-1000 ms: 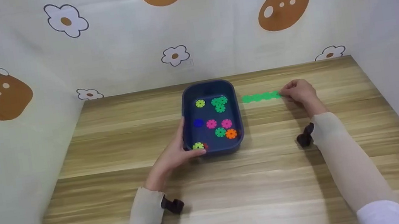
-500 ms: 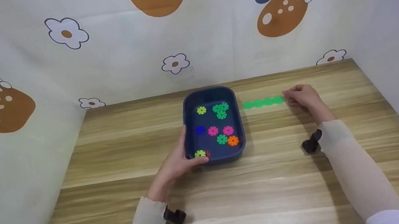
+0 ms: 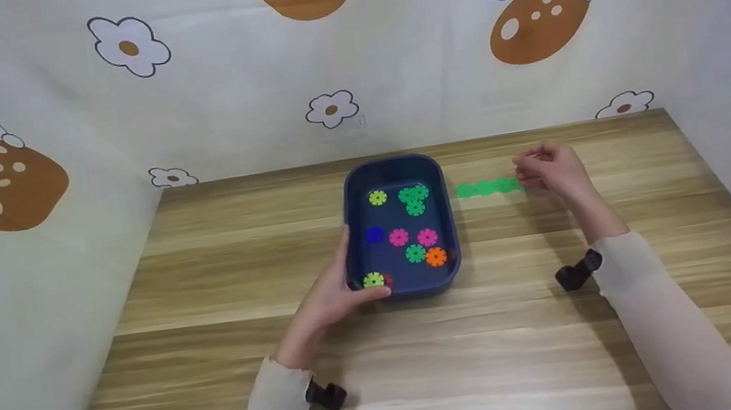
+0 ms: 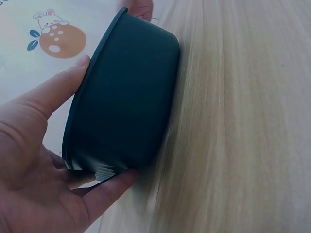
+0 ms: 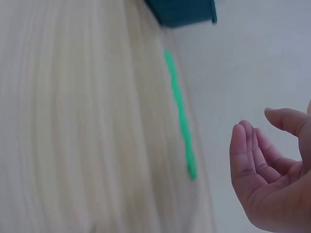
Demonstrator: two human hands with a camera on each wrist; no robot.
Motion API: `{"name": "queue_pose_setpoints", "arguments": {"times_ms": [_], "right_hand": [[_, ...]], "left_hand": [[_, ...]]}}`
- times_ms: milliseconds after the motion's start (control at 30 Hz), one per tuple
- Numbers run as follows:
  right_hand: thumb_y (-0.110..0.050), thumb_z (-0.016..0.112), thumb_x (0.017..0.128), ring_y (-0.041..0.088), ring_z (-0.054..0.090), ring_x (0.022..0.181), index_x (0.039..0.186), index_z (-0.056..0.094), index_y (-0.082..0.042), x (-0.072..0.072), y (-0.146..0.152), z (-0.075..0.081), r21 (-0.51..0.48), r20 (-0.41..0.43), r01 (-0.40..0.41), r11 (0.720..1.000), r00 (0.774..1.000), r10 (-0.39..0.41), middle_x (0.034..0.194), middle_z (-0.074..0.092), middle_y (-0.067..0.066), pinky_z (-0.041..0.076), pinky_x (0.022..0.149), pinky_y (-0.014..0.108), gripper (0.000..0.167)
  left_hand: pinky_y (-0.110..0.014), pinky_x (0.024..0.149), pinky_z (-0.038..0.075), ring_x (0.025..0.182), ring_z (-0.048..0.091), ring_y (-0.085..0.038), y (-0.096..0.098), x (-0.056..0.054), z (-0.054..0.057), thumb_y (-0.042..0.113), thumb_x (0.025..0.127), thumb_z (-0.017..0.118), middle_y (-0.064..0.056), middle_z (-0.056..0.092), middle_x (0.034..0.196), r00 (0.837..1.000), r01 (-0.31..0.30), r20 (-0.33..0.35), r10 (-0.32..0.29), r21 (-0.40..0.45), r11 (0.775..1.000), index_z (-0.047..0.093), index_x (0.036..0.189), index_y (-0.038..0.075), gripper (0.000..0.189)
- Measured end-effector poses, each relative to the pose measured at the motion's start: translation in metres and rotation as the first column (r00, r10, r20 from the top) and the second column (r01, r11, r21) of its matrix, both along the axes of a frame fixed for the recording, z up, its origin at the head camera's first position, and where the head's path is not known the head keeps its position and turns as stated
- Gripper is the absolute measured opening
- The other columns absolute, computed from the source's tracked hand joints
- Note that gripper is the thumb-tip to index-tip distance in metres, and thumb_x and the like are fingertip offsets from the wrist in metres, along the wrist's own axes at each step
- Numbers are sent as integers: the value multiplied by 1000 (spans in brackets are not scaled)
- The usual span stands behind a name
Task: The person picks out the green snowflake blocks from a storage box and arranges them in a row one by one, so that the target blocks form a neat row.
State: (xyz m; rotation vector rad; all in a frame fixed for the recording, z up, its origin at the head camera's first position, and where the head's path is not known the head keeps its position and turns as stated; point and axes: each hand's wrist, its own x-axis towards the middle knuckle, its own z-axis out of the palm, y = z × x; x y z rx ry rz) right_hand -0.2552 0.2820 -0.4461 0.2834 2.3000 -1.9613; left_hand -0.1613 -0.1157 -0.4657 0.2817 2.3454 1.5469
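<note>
A dark blue plastic box (image 3: 409,286) stands on the wooden table with several notched plastic discs inside. My left hand (image 3: 332,295) holds its near left corner, thumb along the near rim and fingers along the left side. The left wrist view shows that hand (image 4: 43,160) spread around the box's outer wall (image 4: 126,92). To the right of the box lies a straight row of green notched discs (image 3: 486,187). My right hand (image 3: 555,172) hovers by the row's right end. In the right wrist view its thumb is apart from the bent fingers (image 5: 238,150), nothing between them.
Among the discs in the box are a blue one (image 3: 375,234), an orange one (image 3: 436,256) and a green cluster (image 3: 414,199). A patterned cloth (image 3: 237,108) rises behind the table's back edge and along both sides.
My right hand has come off the end of the green row and lifted, its fingers parting. The left hand keeps its hold on the box. The head view has shifted slightly.
</note>
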Motion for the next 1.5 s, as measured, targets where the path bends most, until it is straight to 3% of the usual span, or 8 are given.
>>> {"name": "queue_pose_setpoints", "arguments": {"times_ms": [233,500,700,867,1100,1167,1367,1500], "right_hand": [[-19,58,100,3,69,84,126,52,8,11,-34,20,36,-98,-129,991,986,132,90,67,-13,58,79,18,38],[-12,63,97,4,69,82,121,55,11,21,-69,31,55,-182,-195,979,963,201,92,68,-9,59,75,19,34],[-14,66,95,11,70,88,119,59,8,28,-98,32,65,-173,-235,970,955,243,105,68,8,60,78,24,33],[-13,66,96,11,68,90,120,59,7,33,-121,32,47,-153,-296,954,942,299,105,67,6,61,80,27,32],[-14,62,97,23,67,102,125,57,6,42,-152,26,83,-93,-429,900,896,435,117,65,19,59,91,43,34],[-18,63,98,29,65,103,126,58,3,43,-160,22,146,-71,-453,880,882,466,120,65,20,59,87,38,36],[-19,66,96,27,63,108,126,59,0,46,-174,13,299,5,-551,779,817,576,120,67,17,53,95,38,36],[-12,69,93,29,62,114,126,59,-1,46,-179,10,352,52,-576,738,799,599,122,66,17,50,104,45,37]], "left_hand": [[-53,126,15,150,27,-33,0,1,0,20,79,85,-7,7,170,1000,2,-11,-2,32,999,-1,162,24,119],[-52,126,17,148,32,-32,0,-1,1,19,79,85,-7,10,169,1000,4,-23,-3,13,1000,-1,162,25,120],[-52,125,17,150,28,-33,0,-2,3,21,79,86,-7,7,170,1000,-2,-11,1,-11,1000,-1,162,26,120],[-52,125,17,150,26,-32,0,-2,4,26,78,86,-6,7,170,1000,-5,-9,5,-44,999,-1,162,26,121],[-49,125,22,144,38,-34,-1,-3,4,18,78,86,-11,15,168,998,30,-54,-31,-17,999,-1,162,19,121],[-50,124,22,145,37,-34,-1,-3,3,20,78,86,-11,15,168,998,34,-53,-35,-23,999,-1,162,19,120],[-50,125,21,148,32,-32,-3,-1,2,22,79,85,-10,12,169,998,39,-39,-40,-34,999,-1,162,20,119],[-50,125,21,149,31,-32,-3,0,3,23,80,85,-9,10,169,999,42,-29,-44,-40,998,-2,162,21,119]]}}
